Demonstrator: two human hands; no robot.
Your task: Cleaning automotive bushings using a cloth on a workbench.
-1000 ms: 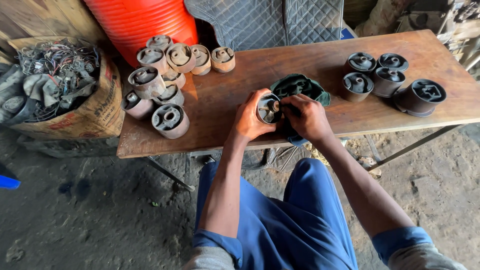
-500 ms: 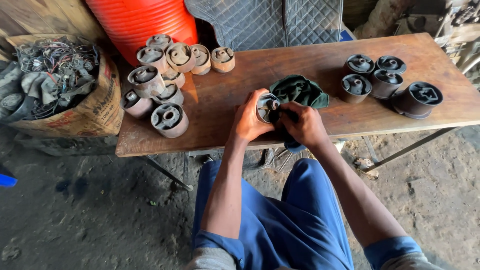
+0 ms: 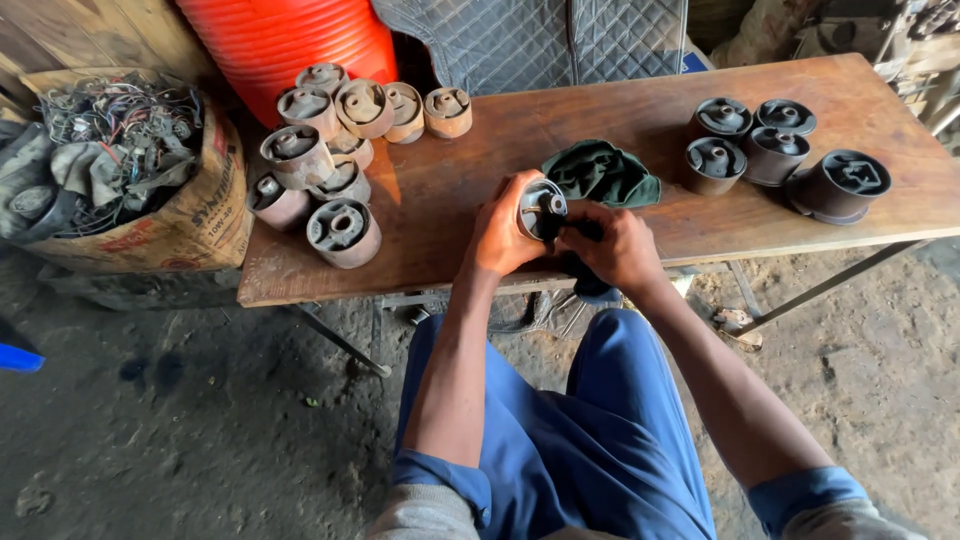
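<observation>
My left hand (image 3: 500,232) grips a round metal-and-rubber bushing (image 3: 541,208), held on its side at the front edge of the wooden table (image 3: 600,120). My right hand (image 3: 618,247) presses a dark cloth (image 3: 585,232) against the bushing's open face; the cloth hangs down below the hand. A crumpled dark green rag (image 3: 603,172) lies on the table just behind both hands.
Several dusty brownish bushings (image 3: 335,150) are piled at the table's left end. Several dark, cleaner bushings (image 3: 780,150) stand at the right end. A cardboard box of wires and scrap (image 3: 120,170) sits left of the table, an orange ribbed drum (image 3: 290,40) behind it.
Both hands have stayed at the table's front edge with the bushing; the right hand has shifted slightly with the cloth against it. The piles on the table have not moved.
</observation>
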